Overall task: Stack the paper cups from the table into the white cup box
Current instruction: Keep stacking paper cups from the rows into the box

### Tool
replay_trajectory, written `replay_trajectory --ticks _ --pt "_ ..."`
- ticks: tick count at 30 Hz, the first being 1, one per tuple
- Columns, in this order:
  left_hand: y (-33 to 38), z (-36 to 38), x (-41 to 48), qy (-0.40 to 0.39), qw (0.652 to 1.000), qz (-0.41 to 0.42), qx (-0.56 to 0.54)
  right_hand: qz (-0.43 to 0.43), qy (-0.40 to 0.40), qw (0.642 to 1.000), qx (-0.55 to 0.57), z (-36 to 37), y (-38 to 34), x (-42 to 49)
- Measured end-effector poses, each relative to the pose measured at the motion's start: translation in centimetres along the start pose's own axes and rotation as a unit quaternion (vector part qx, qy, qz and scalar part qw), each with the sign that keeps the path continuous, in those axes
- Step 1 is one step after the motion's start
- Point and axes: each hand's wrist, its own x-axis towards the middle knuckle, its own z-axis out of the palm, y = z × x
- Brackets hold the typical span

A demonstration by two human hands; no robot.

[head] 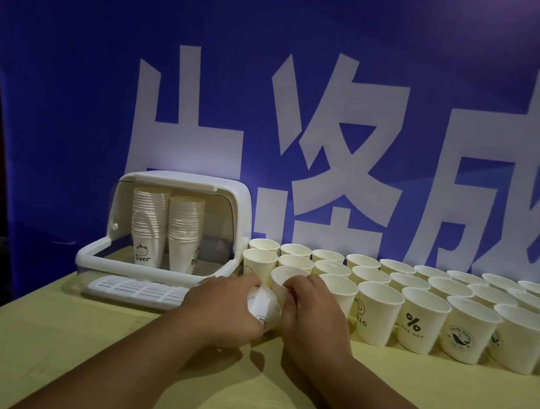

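A blue banner (313, 72) with large white characters hangs behind a yellow-green table (237, 389), where the white cup box (235, 199) stands open at the left with two stacks of cups (149, 222) inside. Three rows of loose paper cups (421, 293) run from just beside the box to the right edge. At the rows' front left, the right hand (312, 313) curls its fingers round an upright cup (282, 281), and the left hand (224, 308) grips a tilted cup (263, 306) right against it.

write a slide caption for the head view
Left hand holds a tilted paper cup, right hand grips a second cup beside the white cup box holding two stacks.
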Motion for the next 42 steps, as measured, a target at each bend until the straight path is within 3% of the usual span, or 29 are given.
replay_trajectory --ticks 6,9,14,19,22,29,34,38,42 --pt "-0.3 0.2 0.0 -0.027 0.999 0.036 -0.003 0.004 0.012 1.0 0.018 0.1 -0.1 0.1" --pt "-0.3 -0.1 0.0 -0.004 0.999 0.043 0.005 0.002 0.029 0.999 0.032 -0.1 -0.1 0.1" --pt "-1.3 -2.9 -0.1 0.108 0.991 0.009 -0.076 -0.012 0.073 0.995 0.061 -0.7 -0.5 0.6" --pt "-3.5 -5.1 0.1 0.28 0.954 -0.022 -0.107 0.023 0.108 0.985 0.132 -0.6 -1.1 1.7" --pt "-5.2 -4.8 0.7 0.329 0.935 -0.043 -0.127 0.02 0.121 0.98 0.156 -0.5 -2.2 2.9" --pt "-7.6 -2.5 2.3 0.295 0.935 -0.094 -0.175 -0.004 0.12 0.968 0.218 0.3 -7.3 8.5" --pt "-8.8 -1.8 3.5 0.27 0.941 -0.117 -0.169 0.036 0.111 0.957 0.267 2.1 -10.2 10.8" --pt "-8.9 -2.0 3.9 0.258 0.954 -0.129 -0.082 -0.002 0.071 0.971 0.227 4.0 -9.8 10.3" --pt "-9.6 -1.8 3.7 0.232 0.959 -0.148 -0.071 -0.025 0.009 0.983 0.179 4.4 -8.8 9.9"
